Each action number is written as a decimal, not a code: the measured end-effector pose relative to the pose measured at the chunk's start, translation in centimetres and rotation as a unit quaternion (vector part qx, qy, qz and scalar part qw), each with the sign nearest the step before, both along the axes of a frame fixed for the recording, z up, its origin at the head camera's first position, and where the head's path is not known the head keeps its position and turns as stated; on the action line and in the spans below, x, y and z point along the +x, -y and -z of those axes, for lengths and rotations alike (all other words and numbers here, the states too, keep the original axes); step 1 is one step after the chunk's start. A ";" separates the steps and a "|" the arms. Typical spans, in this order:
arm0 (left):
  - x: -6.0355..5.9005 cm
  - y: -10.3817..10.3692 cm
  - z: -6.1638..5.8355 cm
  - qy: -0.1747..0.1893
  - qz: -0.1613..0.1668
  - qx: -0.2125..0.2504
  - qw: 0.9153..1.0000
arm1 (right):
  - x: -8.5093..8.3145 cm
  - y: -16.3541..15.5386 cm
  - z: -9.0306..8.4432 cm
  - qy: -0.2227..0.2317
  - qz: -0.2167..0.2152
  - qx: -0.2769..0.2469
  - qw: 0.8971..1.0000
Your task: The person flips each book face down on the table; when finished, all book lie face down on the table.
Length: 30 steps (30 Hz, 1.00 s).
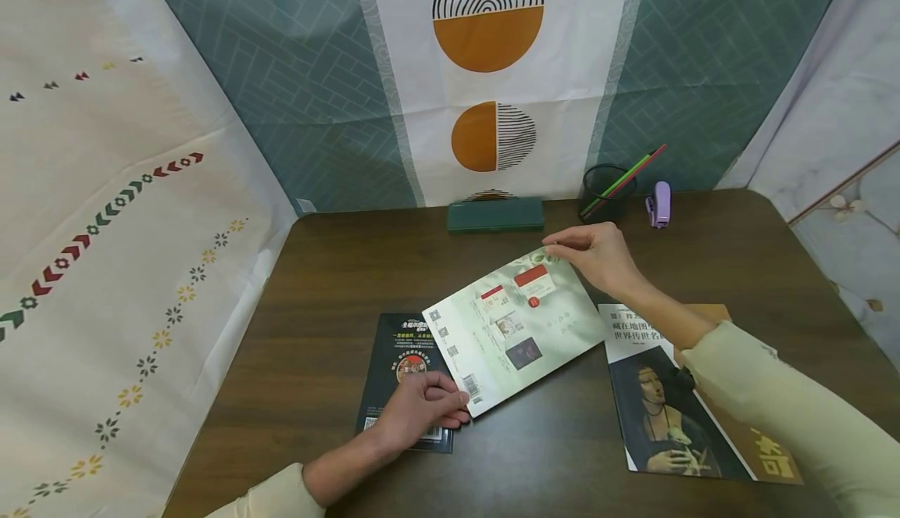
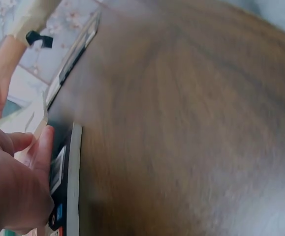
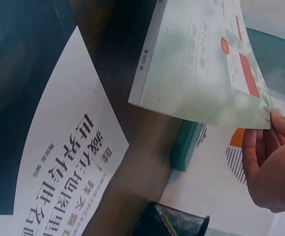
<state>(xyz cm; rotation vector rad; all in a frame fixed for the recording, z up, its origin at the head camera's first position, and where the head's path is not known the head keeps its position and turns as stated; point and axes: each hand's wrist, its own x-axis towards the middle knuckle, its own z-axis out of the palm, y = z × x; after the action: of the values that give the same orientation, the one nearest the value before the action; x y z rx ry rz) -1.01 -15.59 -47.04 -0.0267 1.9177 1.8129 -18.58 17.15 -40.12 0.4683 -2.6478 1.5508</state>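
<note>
A pale green book [image 1: 516, 330] with red labels and a barcode is held tilted between both hands, above the table. My left hand [image 1: 425, 409] pinches its lower left corner between thumb and fingers; the left wrist view shows this left hand [image 2: 16, 179] close up. At the opposite, upper right corner, my right hand [image 1: 598, 256] pinches the edge, also seen as the right hand [image 3: 275, 162] in the right wrist view. Under the left hand lies a black book [image 1: 387, 362], partly covered by the hand and the green book.
On the right, a book with a portrait cover [image 1: 668, 416] overlaps a brown book [image 1: 776, 455] beneath the right forearm. Along the back edge stand a green case [image 1: 495, 216], a black mesh pen holder [image 1: 598, 209] with pencils, and a purple stapler [image 1: 659, 204]. Patterned cloths hang behind the wooden table [image 1: 295, 393].
</note>
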 end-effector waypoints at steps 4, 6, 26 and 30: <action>0.6 -0.5 0.0 0.023 -0.006 0.017 1.000 | 0.0 0.5 0.2 -0.002 0.004 0.002 1.000; 0.9 -0.8 -0.1 0.040 -0.009 0.027 0.999 | 0.0 0.8 0.4 0.001 0.008 0.003 1.000; 2.7 -2.4 -0.2 0.126 -0.020 0.042 0.991 | -0.1 2.0 2.8 0.025 0.005 -0.008 1.000; 2.7 -2.4 -0.2 0.125 -0.018 0.041 0.991 | -0.3 2.0 3.3 0.020 0.009 -0.003 1.000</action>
<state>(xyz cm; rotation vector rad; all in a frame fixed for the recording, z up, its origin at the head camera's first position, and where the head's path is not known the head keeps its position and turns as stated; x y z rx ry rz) 1.64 -13.17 -46.83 -0.2497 1.6766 1.8148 -18.85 15.12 -43.40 0.4166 -2.6683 1.5794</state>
